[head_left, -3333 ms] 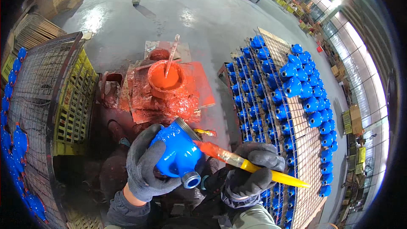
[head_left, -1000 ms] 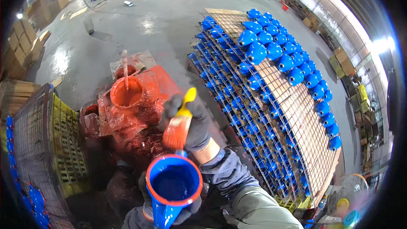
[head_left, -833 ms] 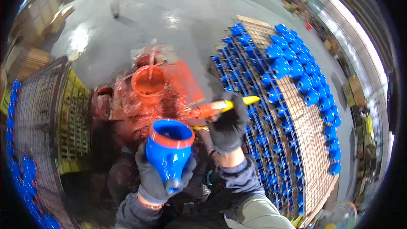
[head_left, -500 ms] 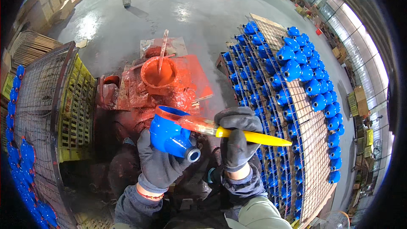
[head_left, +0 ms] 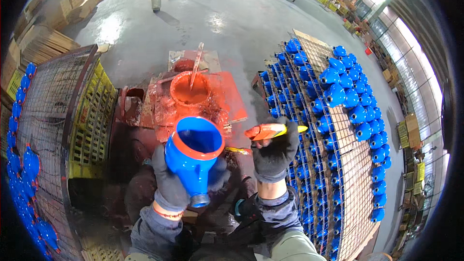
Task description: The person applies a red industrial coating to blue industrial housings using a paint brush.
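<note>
Near and left of centre, the left hand grips the blue fitting, red rim upward (rim-painting seems in hand); to its right, the right hand clasps the brush, apart; another stroke would call for bringing bristles to rim.

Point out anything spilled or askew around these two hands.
Red paint is caked well outside the bucket, over the flat sheets around its base; it looks spilled or dripped, since it lies beyond the rim. Nothing odd stands out on the blue part in the left hand.
</note>
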Demonstrator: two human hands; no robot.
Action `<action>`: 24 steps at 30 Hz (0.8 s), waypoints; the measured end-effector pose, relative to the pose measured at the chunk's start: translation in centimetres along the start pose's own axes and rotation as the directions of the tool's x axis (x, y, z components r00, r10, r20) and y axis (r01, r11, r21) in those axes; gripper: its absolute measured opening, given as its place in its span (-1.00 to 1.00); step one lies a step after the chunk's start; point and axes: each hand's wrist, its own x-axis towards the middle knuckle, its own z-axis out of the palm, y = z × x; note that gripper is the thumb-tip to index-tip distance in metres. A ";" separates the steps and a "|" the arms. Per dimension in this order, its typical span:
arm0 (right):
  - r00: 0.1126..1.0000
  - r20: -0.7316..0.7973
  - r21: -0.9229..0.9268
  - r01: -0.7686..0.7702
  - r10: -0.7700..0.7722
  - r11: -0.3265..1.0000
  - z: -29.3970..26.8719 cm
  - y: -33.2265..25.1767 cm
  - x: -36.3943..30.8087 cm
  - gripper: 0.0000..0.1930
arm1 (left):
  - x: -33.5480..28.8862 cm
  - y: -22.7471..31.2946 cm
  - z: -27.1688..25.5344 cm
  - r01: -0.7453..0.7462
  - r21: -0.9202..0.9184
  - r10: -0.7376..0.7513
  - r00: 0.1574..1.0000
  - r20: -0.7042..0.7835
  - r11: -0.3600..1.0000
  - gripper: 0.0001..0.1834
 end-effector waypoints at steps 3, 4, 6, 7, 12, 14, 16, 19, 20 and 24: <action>0.997 0.045 -0.073 -0.052 0.056 0.996 0.6 -0.3 -0.1 -0.54 | 1.8 1.5 -2.6 -0.220 0.493 0.192 0.976 0.107 0.842 -0.09; 0.997 0.067 -0.187 -0.016 0.029 0.982 0.3 -0.3 -0.2 -0.52 | 2.4 1.5 -3.0 -0.251 0.712 0.318 0.947 0.041 0.656 -0.18; 0.998 0.049 -0.423 -0.014 0.039 0.906 1.3 -0.9 -0.8 -0.50 | 2.8 1.2 -3.4 -0.308 0.823 0.476 0.878 0.052 0.477 -0.22; 0.999 0.029 -0.463 -0.011 0.028 0.886 1.9 -0.5 -1.0 -0.52 | 2.5 1.1 -3.0 -0.301 0.953 0.565 0.781 0.268 -0.036 -0.18; 0.990 0.117 -0.491 -0.014 0.082 0.871 0.6 0.9 -0.9 -0.88 | 2.2 0.0 -3.2 -0.105 0.665 0.366 0.766 0.528 -0.739 0.02; 0.993 0.070 -0.555 -0.036 0.090 0.831 0.4 1.4 -1.1 -0.91 | 2.0 -0.6 -3.1 -0.103 0.620 0.335 0.767 0.547 -0.778 0.06; 0.984 0.163 -0.712 0.068 0.069 0.699 -0.7 1.8 -0.8 -0.92 | 1.9 -0.7 -2.9 -0.064 0.620 0.327 0.805 0.496 -0.782 0.06; 0.940 0.342 -0.794 0.285 0.007 0.537 -1.6 1.6 -0.5 -0.90 | 2.1 -0.9 -3.0 -0.076 0.574 0.306 0.784 0.539 -0.816 0.01; 0.939 0.343 -0.792 0.284 0.008 0.540 -1.6 1.6 -0.6 -0.90 | 2.1 -0.8 -2.9 -0.073 0.572 0.307 0.784 0.539 -0.817 0.01; 0.913 0.403 -0.702 0.356 -0.068 0.616 -1.4 1.3 -0.7 -0.93 | 1.9 0.0 -2.8 -0.207 0.802 0.384 0.793 0.473 -0.561 -0.12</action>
